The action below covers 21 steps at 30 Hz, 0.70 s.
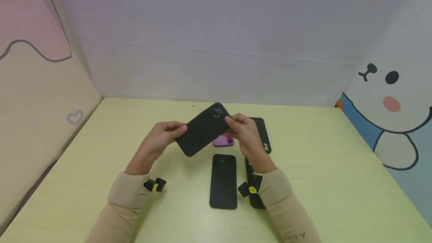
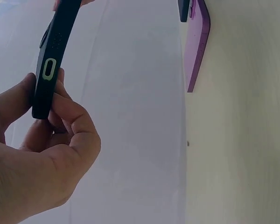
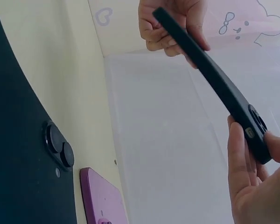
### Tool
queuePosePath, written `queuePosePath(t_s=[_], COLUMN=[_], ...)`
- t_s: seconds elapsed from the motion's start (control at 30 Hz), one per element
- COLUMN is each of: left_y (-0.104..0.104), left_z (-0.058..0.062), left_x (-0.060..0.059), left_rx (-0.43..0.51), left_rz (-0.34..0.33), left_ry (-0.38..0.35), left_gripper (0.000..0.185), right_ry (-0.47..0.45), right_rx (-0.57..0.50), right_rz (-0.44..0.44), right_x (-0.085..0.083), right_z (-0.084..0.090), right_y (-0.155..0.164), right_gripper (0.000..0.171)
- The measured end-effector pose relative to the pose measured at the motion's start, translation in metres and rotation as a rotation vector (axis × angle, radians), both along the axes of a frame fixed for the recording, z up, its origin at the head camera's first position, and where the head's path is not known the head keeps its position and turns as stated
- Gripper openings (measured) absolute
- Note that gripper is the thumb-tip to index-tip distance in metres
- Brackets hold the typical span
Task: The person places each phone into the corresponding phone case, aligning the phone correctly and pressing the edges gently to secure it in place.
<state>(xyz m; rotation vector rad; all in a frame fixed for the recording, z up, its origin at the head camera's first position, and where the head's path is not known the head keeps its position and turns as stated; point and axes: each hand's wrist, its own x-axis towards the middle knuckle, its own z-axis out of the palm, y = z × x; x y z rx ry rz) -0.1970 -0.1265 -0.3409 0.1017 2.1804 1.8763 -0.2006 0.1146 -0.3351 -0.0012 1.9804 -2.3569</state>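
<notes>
1. The desk (image 1: 337,168) is pale yellow-green, walled in by white and patterned panels, and it carries every loose thing here.
2. The left hand (image 1: 158,140) and the right hand (image 1: 248,132) are raised above the desk, and the held black phone (image 1: 203,129) spans the gap between them.
3. The held black phone is tilted, back side up, with its twin camera lenses at the far upper end, clear of the desk; this phone serves as the landmark below.
4. The left hand pinches the phone's lower near end, thumb on one face and curled fingers (image 2: 72,119) on the other, as the left wrist view shows.
5. The right hand pinches the lens end, fingertips (image 3: 238,154) on the edge beside the lenses.
6. A flat black phone (image 1: 223,181) lies back up on the desk, directly nearer the person than the held phone.
7. A second black phone (image 1: 262,134) lies on the desk just right of the held phone, partly behind the right hand.
8. Another dark phone (image 1: 254,194) lies under the right wrist, mostly hidden.
9. A purple phone (image 1: 223,141) lies on the desk directly beneath the held phone, only its near edge showing from the head view.
</notes>
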Motion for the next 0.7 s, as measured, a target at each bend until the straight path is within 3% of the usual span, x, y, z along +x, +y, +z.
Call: queuePosePath(t_s=[0.37, 0.53, 0.7], left_y=[0.0018, 0.0043, 0.0049], left_z=[-0.0065, -0.0062, -0.0034], left_x=[-0.005, -0.0042, -0.0014], left_rx=[0.069, 0.036, 0.037], left_rz=[0.019, 0.071, 0.102], left_ry=[0.006, 0.018, 0.013], left_gripper=[0.04, 0.035, 0.032], right_ry=[-0.025, -0.021, 0.01], right_rx=[-0.04, -0.029, 0.01], right_rz=[-0.105, -0.072, 0.018], right_x=[0.0014, 0.0022, 0.0037], right_z=[0.0015, 0.0028, 0.0069], right_y=[-0.0028, -0.002, -0.0005], right_gripper=[0.013, 0.012, 0.007])
